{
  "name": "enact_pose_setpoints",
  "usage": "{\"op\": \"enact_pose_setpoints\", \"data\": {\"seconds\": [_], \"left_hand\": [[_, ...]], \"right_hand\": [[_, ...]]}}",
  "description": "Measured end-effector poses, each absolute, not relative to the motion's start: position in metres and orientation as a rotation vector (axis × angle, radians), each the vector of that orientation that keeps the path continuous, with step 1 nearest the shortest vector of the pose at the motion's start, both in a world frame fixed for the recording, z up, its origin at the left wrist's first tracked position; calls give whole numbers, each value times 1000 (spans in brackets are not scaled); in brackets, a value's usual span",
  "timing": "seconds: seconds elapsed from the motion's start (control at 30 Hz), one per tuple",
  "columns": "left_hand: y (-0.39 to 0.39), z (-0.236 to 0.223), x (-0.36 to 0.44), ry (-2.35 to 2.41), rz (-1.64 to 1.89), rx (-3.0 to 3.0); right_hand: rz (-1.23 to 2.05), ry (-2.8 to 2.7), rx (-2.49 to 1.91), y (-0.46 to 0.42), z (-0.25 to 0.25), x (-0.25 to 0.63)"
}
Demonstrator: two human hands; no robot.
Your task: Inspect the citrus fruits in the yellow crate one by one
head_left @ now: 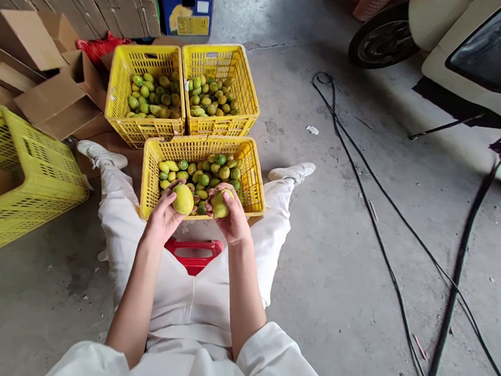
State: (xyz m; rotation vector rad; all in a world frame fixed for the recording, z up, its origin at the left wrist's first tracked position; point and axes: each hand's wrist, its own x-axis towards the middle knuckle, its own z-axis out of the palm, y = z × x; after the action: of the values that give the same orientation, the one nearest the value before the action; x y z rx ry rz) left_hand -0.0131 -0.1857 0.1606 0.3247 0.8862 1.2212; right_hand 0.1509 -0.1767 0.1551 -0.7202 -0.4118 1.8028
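Observation:
Over the near rim of the front yellow crate [258, 203], my left hand [163, 218] is closed around a smooth, oval yellow-green fruit [183, 198]. Beside it, my right hand [235, 222] grips a second yellow-green fruit [220, 204], its thumb across the top. A small gap separates the two fruits. Below them in the crate lie many loose green and yellow fruits [204, 180], some partly hidden by my hands. The exact kind of fruit is not certain, though they resemble passion fruit.
Two more yellow crates [142, 121] [220, 128] of fruit stand behind. A larger yellow crate [52, 194] and open cardboard boxes [60, 101] are at left. Part of a red stool [194, 253] shows between my legs. Black cables [381, 246] cross the floor near a parked vehicle [463, 60].

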Motion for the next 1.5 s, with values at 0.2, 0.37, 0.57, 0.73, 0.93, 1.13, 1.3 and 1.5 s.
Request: {"op": "enact_pose_setpoints", "data": {"seconds": [0.2, 0.37, 0.57, 0.73, 0.93, 1.13, 1.3, 1.5], "left_hand": [[-190, 164, -11, 852, 1243, 440], [-189, 167, -8, 851, 1259, 446], [-186, 165, -10, 901, 1211, 288], [-187, 162, -12, 888, 1221, 340], [-188, 166, -8, 844, 1269, 432], [-186, 165, -11, 872, 1219, 339], [-187, 160, -12, 875, 1234, 390], [-189, 158, -9, 838, 1312, 477]], "right_hand": [[1842, -342, -622, -176, 157, 154], [1828, -392, -655, -178, 154, 155], [1826, -268, -666, -176, 141, 149], [1790, -173, -689, -173, 142, 150], [1782, -170, -652, -175, 154, 156], [1790, -212, -631, -176, 148, 152], [1803, -197, -588, -176, 144, 152], [1806, -237, -602, -177, 151, 155]]}}
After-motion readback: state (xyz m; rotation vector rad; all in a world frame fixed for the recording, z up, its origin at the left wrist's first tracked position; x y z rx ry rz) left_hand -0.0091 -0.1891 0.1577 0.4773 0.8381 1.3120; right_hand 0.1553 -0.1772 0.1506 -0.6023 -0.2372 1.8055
